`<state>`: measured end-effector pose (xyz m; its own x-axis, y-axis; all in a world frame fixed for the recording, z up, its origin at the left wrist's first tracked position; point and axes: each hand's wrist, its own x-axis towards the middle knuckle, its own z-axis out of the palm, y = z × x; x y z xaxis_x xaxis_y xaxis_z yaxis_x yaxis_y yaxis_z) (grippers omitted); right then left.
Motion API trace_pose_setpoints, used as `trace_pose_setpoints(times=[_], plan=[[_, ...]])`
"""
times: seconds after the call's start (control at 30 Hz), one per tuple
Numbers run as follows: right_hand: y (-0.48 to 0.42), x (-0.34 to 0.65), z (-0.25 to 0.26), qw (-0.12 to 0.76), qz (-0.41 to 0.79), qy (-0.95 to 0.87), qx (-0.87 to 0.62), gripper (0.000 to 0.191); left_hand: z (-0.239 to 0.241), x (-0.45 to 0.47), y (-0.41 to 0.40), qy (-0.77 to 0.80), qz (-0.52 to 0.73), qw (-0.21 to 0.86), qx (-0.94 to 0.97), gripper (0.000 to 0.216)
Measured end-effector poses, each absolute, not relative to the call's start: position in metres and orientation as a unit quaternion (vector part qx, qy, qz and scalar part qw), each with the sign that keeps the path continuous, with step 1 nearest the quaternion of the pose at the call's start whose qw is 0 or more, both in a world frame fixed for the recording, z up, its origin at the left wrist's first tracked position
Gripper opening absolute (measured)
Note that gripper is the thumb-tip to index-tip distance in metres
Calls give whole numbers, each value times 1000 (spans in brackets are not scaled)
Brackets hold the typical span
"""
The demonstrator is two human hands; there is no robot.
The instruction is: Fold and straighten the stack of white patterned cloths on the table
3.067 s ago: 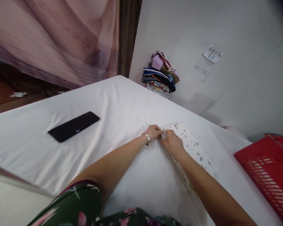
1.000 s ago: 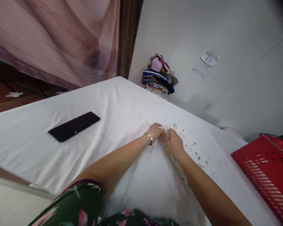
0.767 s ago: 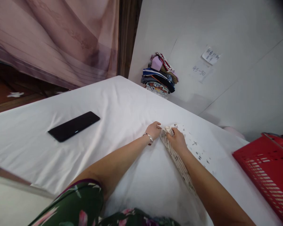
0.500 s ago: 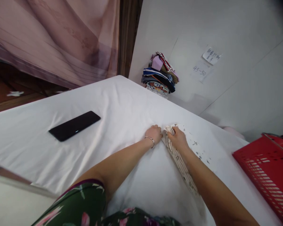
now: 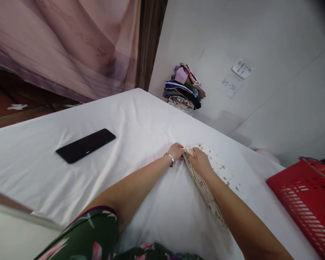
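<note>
A patterned white cloth (image 5: 203,186), gathered into a long narrow strip of folds, lies on the white-covered table (image 5: 141,119). My right hand (image 5: 199,159) is closed around its far end, thumb and fingers gripping the bunched layers. Beside it, my left hand (image 5: 176,151), with a bracelet at the wrist, pinches the left edge of the same end. Small grey and brown marks show on the flat part (image 5: 223,169) to the right of my right hand. My right forearm covers some of the cloth.
A black phone-like slab (image 5: 86,145) lies on the table's left side. Beyond the far edge stands a stack of folded clothes (image 5: 182,88) by the wall. A red plastic basket (image 5: 300,195) is at the right. A pink curtain (image 5: 70,47) hangs at the upper left.
My right hand has moved slightly left with the cloth's end, closer to my left hand. The left hand has turned a little and now pinches the cloth's edge.
</note>
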<state>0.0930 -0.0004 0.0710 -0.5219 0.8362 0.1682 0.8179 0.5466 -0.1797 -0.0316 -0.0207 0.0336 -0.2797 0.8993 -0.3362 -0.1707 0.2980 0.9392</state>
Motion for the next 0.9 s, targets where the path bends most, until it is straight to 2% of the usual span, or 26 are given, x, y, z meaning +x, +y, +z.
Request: trace_pose_setpoints(times=[0.4,0.67,0.9], plan=[[5,97,61,157,86,-862,-475,13,31,-40,-20,543,546,558,310,44],[12,106,56,207,120,-845,-477,22,22,-42,-15,491,552,600,307,19],[11,105,59,237,147,-842,-462,30,26,-41,-15,537,547,573,289,8]])
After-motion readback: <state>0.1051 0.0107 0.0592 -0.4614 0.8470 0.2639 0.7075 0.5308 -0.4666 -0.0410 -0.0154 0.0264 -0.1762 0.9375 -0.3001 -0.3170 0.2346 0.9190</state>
